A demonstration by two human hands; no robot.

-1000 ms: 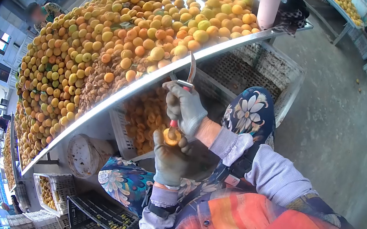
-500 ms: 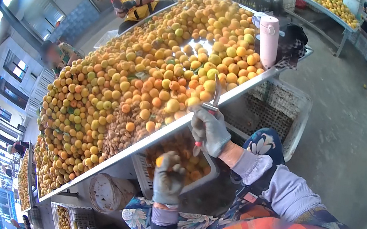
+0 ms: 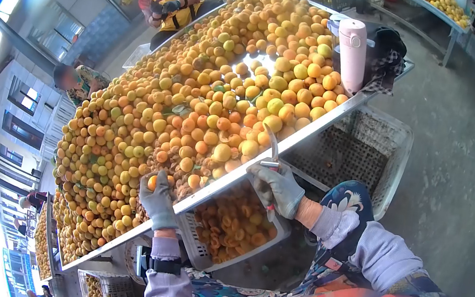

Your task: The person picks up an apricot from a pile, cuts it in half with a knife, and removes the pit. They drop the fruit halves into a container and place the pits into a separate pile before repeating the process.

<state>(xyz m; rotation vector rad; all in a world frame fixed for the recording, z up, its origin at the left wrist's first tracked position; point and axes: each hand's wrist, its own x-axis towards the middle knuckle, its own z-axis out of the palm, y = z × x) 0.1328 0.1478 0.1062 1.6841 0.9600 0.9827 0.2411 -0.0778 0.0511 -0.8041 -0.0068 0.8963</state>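
Observation:
My left hand [image 3: 158, 203], in a grey glove, is over the table's near edge beside a heap of brown apricot pits. Its fingers are curled around an orange apricot [image 3: 152, 182], partly hidden by the glove. My right hand [image 3: 278, 189], also gloved, grips a curved knife [image 3: 272, 144] with a red handle; the blade points up toward the fruit. Below the table edge, between my hands, a white crate [image 3: 214, 265] holds opened orange apricot halves. A large pile of whole apricots [image 3: 148, 129] covers the tabletop.
A pink bottle [image 3: 351, 56] and a dark checked cloth [image 3: 386, 60] stand at the table's right end. Beneath is a pale crate [image 3: 393, 153] with a dark grid bottom. Across the table sits a person [image 3: 170, 0] in a yellow apron; another person [image 3: 80, 82] is farther left.
My left hand has moved from above the crate up and left to the pits at the table edge. My right hand still holds the knife, slightly lower in view. The view has shifted a little.

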